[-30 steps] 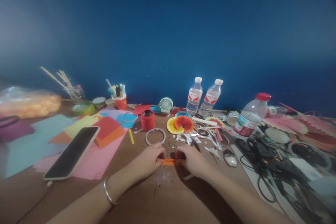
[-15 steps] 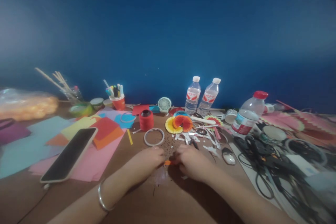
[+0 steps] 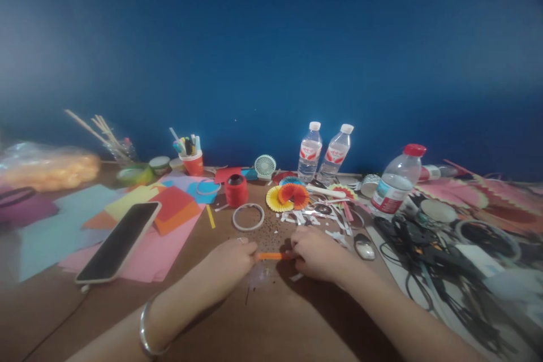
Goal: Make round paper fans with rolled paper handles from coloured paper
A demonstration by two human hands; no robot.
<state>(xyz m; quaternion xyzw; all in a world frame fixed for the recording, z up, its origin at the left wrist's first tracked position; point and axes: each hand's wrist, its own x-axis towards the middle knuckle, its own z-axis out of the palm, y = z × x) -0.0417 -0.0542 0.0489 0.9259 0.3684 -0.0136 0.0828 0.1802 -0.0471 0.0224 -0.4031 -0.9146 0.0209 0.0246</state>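
Note:
A narrow orange paper strip (image 3: 275, 256) stretches between my two hands, low over the brown table. My left hand (image 3: 237, 257) pinches its left end, and a silver bangle (image 3: 146, 328) circles that wrist. At the other end my right hand (image 3: 316, 251) has its fingers closed on the strip; the fingertips are partly hidden. Beyond the hands lie a roll of tape (image 3: 248, 217), small dark specks on the tabletop, and yellow, orange and blue pleated paper rosettes (image 3: 280, 198). A red spool of thread (image 3: 236, 191) stands behind the tape.
Coloured paper sheets (image 3: 144, 254) and a phone (image 3: 121, 243) lie on the left. Two water bottles (image 3: 310, 153) stand at the back, near white paper scraps (image 3: 297, 216). To the right are a red-capped bottle (image 3: 396, 184), a computer mouse (image 3: 364, 246) and tangled black cables (image 3: 424, 249).
My hands have moved apart, the left one leftward and the right one slightly rightward. More of the orange strip shows between them. The view has shifted slightly.

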